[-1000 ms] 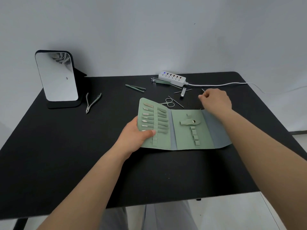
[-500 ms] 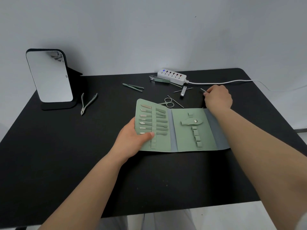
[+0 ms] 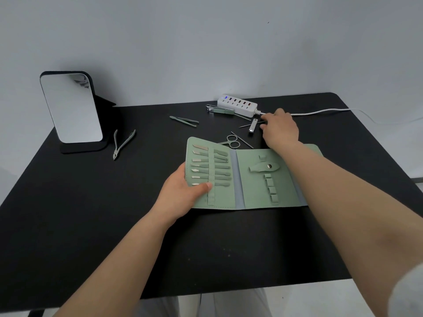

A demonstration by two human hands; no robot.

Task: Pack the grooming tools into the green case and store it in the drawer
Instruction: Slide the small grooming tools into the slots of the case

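The green case (image 3: pixel 251 186) lies unfolded on the black table (image 3: pixel 91 213), with several tools in the loops of its left panel. My left hand (image 3: pixel 180 193) grips the case's left edge, thumb on top. My right hand (image 3: pixel 281 131) reaches past the case with curled fingers. Its fingertips are at the right end of a thin pick (image 3: pixel 248 125), beside a small silver clipper (image 3: pixel 252 126). Whether it holds anything is hidden. Loose scissors (image 3: pixel 231 141), a probe (image 3: pixel 242 140), a large clipper (image 3: pixel 220 109), tweezers (image 3: pixel 184 121) and nippers (image 3: pixel 122 145) lie behind the case.
A standing mirror (image 3: pixel 71 108) is at the back left. A white power strip (image 3: pixel 238 105) sits at the back centre, its cable (image 3: pixel 320 112) running off to the right. No drawer is in view.
My right hand has moved left, from the table spot right of the small clipper to the pick beside it. My left hand stays on the case.
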